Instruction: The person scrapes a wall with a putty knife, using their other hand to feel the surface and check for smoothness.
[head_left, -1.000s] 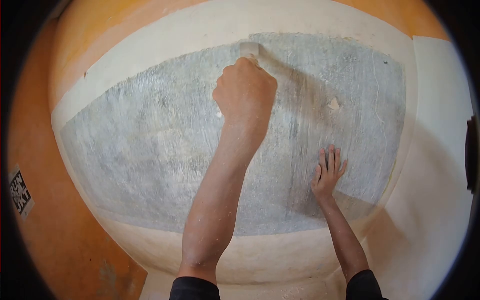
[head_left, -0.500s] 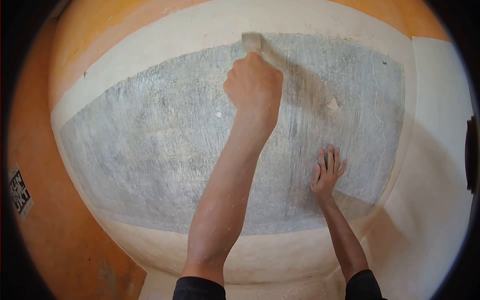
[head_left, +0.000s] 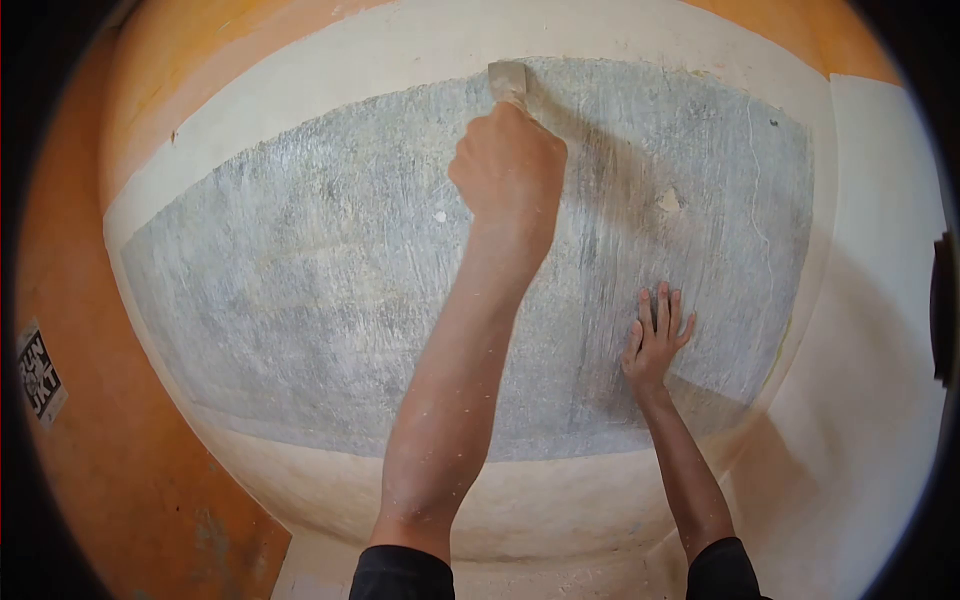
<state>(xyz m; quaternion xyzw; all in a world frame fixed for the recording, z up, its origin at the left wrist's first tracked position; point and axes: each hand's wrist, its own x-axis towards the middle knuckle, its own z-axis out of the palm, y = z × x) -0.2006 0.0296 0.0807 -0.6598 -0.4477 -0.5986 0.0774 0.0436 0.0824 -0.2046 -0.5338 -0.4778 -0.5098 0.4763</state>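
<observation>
My left hand (head_left: 510, 165) is closed in a fist around a scraper (head_left: 508, 78), its handle mostly hidden by the fingers. The flat, pale metal blade points up and meets the wall at the top border of a rough grey patch (head_left: 330, 250). Lower and to the right, my right hand (head_left: 656, 345) lies open against the same grey surface, fingers spread and holding nothing. Pale specks dot the left forearm.
Cream-painted wall (head_left: 300, 75) frames the grey patch. Orange wall (head_left: 60, 200) with a black-and-white sticker (head_left: 40, 375) stands at left. A white wall (head_left: 880, 180) is at right, beside a dark object (head_left: 943, 310). A small chipped spot (head_left: 669, 199) marks the patch.
The scraper blade sits slightly lower against the patch's upper border, which now shows above the blade's sides. The view has shifted a little. My right hand keeps its place on the wall.
</observation>
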